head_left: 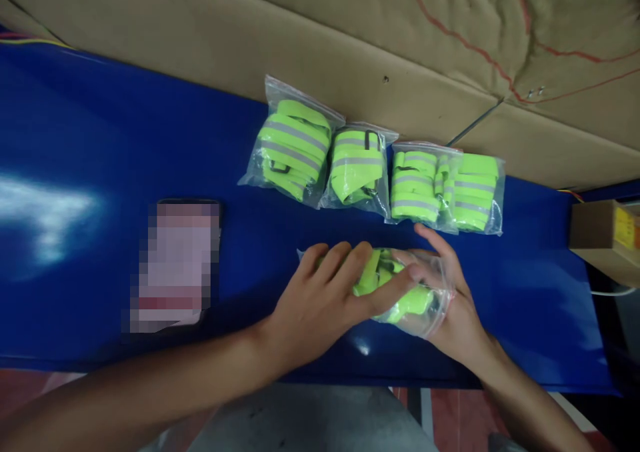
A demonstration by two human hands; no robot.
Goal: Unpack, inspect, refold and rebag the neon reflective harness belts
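Bag (415, 305) on table (100, 139) between left hand (320, 299), right hand (453, 299); bag row (357, 169) behind; phone (175, 265) left.

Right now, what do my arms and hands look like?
Your left hand and right hand are bare: no gloves, no rings visible. The left arm and right arm are uncovered to the frame's edge, no sleeves, watch or band showing.

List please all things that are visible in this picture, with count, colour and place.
packed bags: four as it seems, clear with neon-yellow straps, row at table's far edge
table: one, blue, under everything
flat thing: one, blurred, left on table
box: one, brown, right edge
board: one, tan, behind table
bag in hand: one, clear, same straps, near edge
left hand: flat upon it
right hand: grips its right end
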